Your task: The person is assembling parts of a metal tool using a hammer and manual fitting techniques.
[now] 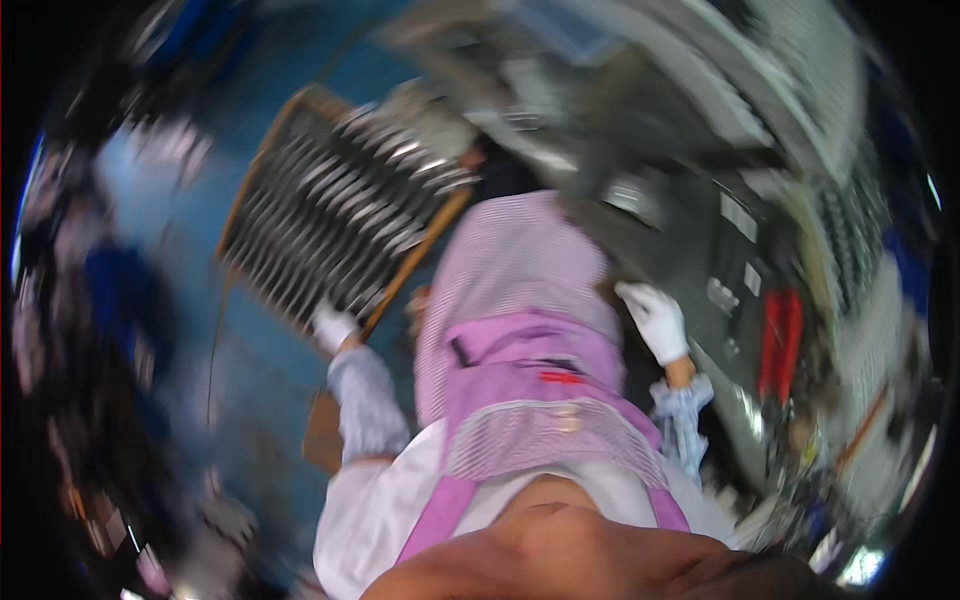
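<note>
Both my hands wear white gloves, and motion smears the picture. My left hand (pixel 333 326) is at the near corner of a wooden-edged tray (pixel 404 272), next to the ends of the long metal parts. Its fingers are too blurred to show whether they grip anything. Rows of shiny dark metal parts (pixel 330 205) fill the tray, lying side by side. On the other side of my lap, my right hand (pixel 655 320) hovers or rests by the edge of a dark grey work surface (pixel 690 275). Its fingers look loosely stretched, and nothing shows in them.
A pink apron (pixel 520 260) covers my lap between tray and work surface. A red object (pixel 779 345) lies on the right, near small white labels (pixel 738 215). Blue floor (pixel 260 400) shows on the left, with a brown block (pixel 322 432) beside my left sleeve.
</note>
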Available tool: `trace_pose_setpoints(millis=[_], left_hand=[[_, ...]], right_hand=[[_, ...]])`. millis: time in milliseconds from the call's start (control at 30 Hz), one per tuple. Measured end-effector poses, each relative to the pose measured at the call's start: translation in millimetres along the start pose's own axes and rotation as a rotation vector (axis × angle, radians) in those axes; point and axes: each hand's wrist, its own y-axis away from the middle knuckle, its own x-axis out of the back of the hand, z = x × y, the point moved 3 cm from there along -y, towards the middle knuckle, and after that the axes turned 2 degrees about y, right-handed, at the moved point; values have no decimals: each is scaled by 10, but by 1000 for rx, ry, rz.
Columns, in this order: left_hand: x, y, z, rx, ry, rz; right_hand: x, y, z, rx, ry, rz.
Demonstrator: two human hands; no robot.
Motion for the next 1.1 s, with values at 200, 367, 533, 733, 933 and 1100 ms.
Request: trace_pose_setpoints(millis=[200, 367, 533, 733, 933, 1100], left_hand=[[97, 51, 1178, -402, 704, -16], [507, 1353, 3212, -980, 931, -109], [752, 2369, 4039, -1312, 1011, -320], [521, 2842, 3982, -1524, 764, -534], [442, 3241, 4067, -1841, 408, -542], [725, 3545, 4334, -2198, 320, -355]], right_hand=[[974, 898, 1652, -1007, 540, 446], [891, 1139, 2044, -1015, 226, 391], [886, 1231, 2122, -1009, -471, 353], [1309, 1132, 401, -970, -1062, 592], [-41, 1462, 187, -938, 98, 415], [259, 1096, -210, -940, -497, 44]])
